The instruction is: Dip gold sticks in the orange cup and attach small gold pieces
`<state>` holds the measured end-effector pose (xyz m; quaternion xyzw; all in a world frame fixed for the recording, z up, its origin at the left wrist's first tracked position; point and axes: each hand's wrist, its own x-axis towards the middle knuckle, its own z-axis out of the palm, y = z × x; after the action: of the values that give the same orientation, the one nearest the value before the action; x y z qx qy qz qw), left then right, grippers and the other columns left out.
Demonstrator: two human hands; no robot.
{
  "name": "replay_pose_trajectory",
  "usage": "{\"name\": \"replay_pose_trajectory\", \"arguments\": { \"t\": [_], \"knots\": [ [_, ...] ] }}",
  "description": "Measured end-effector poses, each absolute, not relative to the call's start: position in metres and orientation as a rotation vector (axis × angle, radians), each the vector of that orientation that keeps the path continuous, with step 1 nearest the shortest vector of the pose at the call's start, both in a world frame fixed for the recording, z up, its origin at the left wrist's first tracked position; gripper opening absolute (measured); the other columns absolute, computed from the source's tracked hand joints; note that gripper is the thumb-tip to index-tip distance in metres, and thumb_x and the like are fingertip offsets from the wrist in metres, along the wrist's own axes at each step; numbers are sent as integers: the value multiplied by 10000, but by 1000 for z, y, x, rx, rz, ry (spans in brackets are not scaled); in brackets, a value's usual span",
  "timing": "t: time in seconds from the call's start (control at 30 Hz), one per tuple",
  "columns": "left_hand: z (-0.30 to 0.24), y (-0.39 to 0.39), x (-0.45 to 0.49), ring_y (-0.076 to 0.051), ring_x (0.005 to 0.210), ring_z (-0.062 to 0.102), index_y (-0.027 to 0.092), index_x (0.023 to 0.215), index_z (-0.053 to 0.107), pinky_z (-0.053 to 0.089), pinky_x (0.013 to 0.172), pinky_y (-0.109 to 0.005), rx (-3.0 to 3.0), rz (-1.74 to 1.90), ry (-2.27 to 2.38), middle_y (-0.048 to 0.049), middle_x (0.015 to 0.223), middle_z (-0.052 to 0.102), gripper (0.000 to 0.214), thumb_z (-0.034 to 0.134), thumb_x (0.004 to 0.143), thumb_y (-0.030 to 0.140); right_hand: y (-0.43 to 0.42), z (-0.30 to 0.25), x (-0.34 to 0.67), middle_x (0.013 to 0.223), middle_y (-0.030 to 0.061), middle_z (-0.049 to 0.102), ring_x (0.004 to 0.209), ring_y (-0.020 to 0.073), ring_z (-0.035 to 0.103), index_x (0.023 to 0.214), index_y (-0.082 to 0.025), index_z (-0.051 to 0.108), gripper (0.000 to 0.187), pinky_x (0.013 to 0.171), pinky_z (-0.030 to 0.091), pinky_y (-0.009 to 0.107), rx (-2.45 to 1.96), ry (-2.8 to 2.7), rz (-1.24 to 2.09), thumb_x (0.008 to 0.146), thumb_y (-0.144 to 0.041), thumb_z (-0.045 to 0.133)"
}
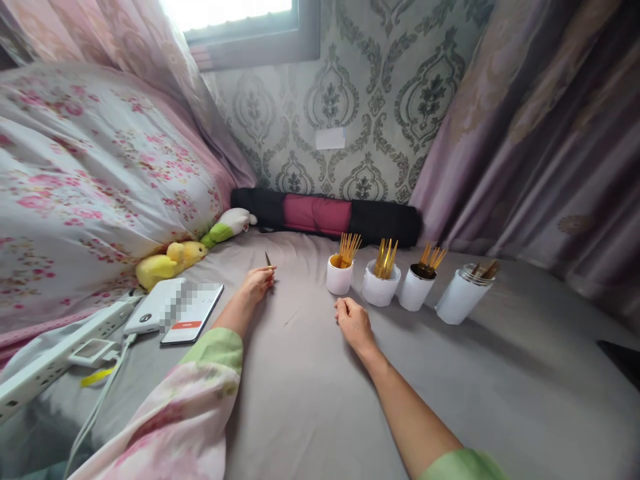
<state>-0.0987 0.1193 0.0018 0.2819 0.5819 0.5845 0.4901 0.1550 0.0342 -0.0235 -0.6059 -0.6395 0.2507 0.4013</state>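
My left hand [259, 283] is closed around a slim, dark gold pointed stick [269, 261]; its tip sticks up past the fingers, and its exact kind is unclear. My right hand [354, 323] is curled closed just in front of the leftmost white cup [339, 281], apart from it. Whatever its fingers may hold is hidden. Thin golden sticks [349, 250] stand in that cup. To its right, a wider white container [381, 291] holds broader gold pieces [386, 259]. A third white cup [416, 295] has gold sticks, and a tilted white jar [461, 300] contains brownish ones.
Grey cloth [310, 400] covers the surface, with a thin dark line [291, 318] between my hands. At left lie a phone [200, 313], a white charger block [155, 307], a power strip [75, 350] and plush toys [173, 261]. A black-and-red roll [320, 212] lies along the wall.
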Motion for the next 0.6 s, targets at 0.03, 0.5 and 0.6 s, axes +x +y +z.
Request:
{"name": "replay_pose_trajectory", "arguments": {
  "t": [0.03, 0.5, 0.6],
  "knots": [
    [1, 117, -97, -60, 492, 504, 111, 765, 623, 400, 457, -160, 676, 1421, 1392, -11, 624, 558, 161, 549, 648, 29, 34, -23, 155, 622, 8, 640, 594, 135, 575, 758, -211, 617, 357, 569, 376, 215, -1530, -1616, 633, 863, -403, 335],
    [-5, 71, -56, -76, 547, 564, 118, 838, 634, 435, 471, -172, 651, 1421, 1165, -75, 772, 643, 157, 607, 692, 67, 35, -26, 157, 611, 15, 624, 568, 132, 569, 760, -199, 603, 369, 531, 382, 208, -1477, -1603, 662, 861, -423, 328],
    [-5, 61, -46, -73, 546, 561, 111, 849, 637, 434, 469, -168, 643, 1400, 1134, -77, 767, 639, 154, 607, 704, 69, 35, -27, 157, 613, 18, 623, 564, 131, 568, 760, -193, 603, 373, 528, 388, 207, -1458, -1594, 672, 858, -428, 331]
  ]
}}
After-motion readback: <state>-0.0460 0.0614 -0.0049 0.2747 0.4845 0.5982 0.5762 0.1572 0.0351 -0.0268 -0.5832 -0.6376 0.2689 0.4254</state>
